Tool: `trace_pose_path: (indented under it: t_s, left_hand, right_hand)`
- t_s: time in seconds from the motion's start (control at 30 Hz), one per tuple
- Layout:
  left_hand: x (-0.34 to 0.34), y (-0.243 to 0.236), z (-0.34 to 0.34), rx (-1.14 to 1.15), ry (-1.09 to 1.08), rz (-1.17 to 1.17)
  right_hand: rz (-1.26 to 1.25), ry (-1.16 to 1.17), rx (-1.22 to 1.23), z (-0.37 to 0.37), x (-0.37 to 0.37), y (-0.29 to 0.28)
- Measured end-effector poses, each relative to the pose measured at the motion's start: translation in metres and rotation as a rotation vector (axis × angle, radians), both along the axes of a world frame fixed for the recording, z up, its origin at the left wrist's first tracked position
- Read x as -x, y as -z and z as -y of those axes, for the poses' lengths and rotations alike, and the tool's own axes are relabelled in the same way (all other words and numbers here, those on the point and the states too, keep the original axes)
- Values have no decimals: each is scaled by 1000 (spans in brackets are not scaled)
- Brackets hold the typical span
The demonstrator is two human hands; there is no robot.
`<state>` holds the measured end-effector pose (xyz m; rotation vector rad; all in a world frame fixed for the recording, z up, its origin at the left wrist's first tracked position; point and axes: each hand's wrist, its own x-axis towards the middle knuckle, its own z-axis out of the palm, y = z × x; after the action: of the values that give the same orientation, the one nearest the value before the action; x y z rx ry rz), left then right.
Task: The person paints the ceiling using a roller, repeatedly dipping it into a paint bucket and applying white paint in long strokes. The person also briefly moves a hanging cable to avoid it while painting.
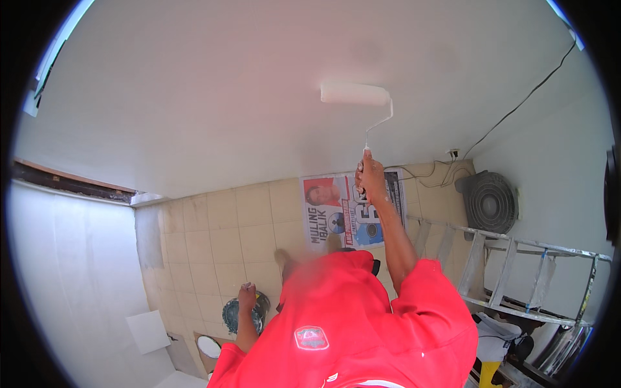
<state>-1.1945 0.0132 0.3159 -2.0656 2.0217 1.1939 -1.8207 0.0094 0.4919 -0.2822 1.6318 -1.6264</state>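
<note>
My right hand (pixel 370 178) is wrapped round the handle of a paint roller (pixel 354 94), with the arm stretched forward. The roller's white sleeve lies crosswise and appears to rest against the pale wall (pixel 213 97); its bent wire frame (pixel 381 121) runs down to the handle. Lower and to the left, my left hand (pixel 247 295) is closed beside my body, fingers curled. A dark, paint-smeared bucket (pixel 231 314) shows just below that hand. Whether the curled fingers hold the bucket's handle is too small to tell.
A printed poster sheet (pixel 323 223) covers part of the tiled floor (pixel 213 226) by the wall. At right are a black fan (pixel 490 202), a paint-spattered ladder (pixel 475 258) and cables (pixel 446 169). A round white-topped container (pixel 208 347) and white panel (pixel 147 332) lie at lower left.
</note>
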Motion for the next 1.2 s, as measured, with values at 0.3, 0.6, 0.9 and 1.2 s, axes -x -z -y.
trace_pose_path:
  t_s: [0.3, 0.6, 0.9, 1.2]
  left_hand:
    - [-7, 15, -4, 11, -76, -36]
    - [-8, 29, -16, -19, -88, -48]
    - [-17, 51, -32, 77, 6, -59]
    - [-11, 18, -17, -41, -86, -39]
  right_hand:
    - [0, 10, 3, -4, 12, -8]
    - [-61, -2, 48, -16, 17, -25]
    - [45, 62, 70, -7, 8, -36]
    - [17, 93, 54, -5, 5, -33]
